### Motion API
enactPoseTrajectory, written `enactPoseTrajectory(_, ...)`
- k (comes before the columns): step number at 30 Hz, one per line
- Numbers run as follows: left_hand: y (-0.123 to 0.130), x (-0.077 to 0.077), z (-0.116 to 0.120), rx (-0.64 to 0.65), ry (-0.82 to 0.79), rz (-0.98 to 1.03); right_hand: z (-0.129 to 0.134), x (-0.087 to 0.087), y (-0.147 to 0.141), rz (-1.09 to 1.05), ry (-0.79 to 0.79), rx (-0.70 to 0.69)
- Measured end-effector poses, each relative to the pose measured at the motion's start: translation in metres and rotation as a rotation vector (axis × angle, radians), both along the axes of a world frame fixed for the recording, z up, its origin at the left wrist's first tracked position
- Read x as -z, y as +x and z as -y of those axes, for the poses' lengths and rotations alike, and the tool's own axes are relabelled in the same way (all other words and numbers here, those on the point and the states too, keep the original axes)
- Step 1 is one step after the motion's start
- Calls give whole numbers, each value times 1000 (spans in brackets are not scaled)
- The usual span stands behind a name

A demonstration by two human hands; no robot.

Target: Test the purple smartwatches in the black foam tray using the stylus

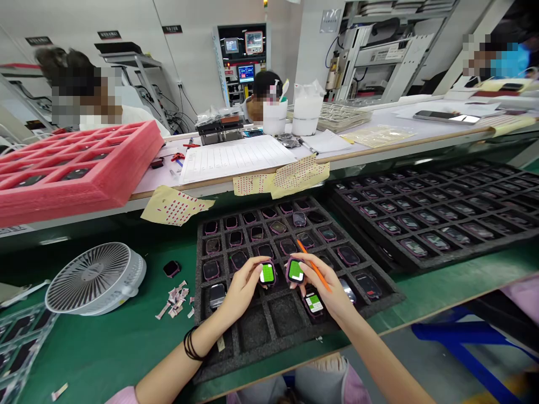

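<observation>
Green-topped counter (105, 353) across the lower part of the frame, under a black foam tray (221, 359) of square cells at centre and a second black tray (433, 224) to the right, both holding rows of pink-rimmed smartwatch bodies. Beyond, a raised white counter (370, 126) with a ruled paper form (236, 160), two white cups (290, 115) and tan sheets of pink dots (298, 177) hanging over its edge. Pink foam tray (71, 168) at upper left; small white desk fan (96, 278) on the green surface at left, just beside paper scraps (174, 300). Machinery with lit screens (242, 62) against the far wall, blurred co-workers (84, 95) at upper left and upper right. Wall signs and form text too small to read.

Over the centre tray, left hand (244, 289) with thumb and fingers pinching a smartwatch (267, 274) by its edges, green patch on its screen facing up, long axis pointing away from the body. Right hand (322, 283) pinching a second smartwatch (296, 271), long axis tilted toward upper left, with an orange pen-shaped stick (315, 268) held along the fingers, tip toward upper left. Both watches near each other, just apart, above the tray.
</observation>
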State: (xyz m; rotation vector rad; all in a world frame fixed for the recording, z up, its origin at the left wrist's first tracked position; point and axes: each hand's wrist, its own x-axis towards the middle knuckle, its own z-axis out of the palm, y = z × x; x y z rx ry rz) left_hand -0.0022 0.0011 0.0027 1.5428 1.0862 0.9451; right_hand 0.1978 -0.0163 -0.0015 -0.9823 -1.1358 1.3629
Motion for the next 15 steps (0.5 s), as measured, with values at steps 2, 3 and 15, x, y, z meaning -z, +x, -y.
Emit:
enactPoseTrajectory(2,1,3,0,12,-29,63,-1,1,-1,-1,-7,0)
enactPoseTrajectory(3,1,6,-1,16,-37,94,-1,1,-1,3,-8,-3)
enactPoseTrajectory(15,1,10,-2,-5,11,82,-4,8,0,73,8,8)
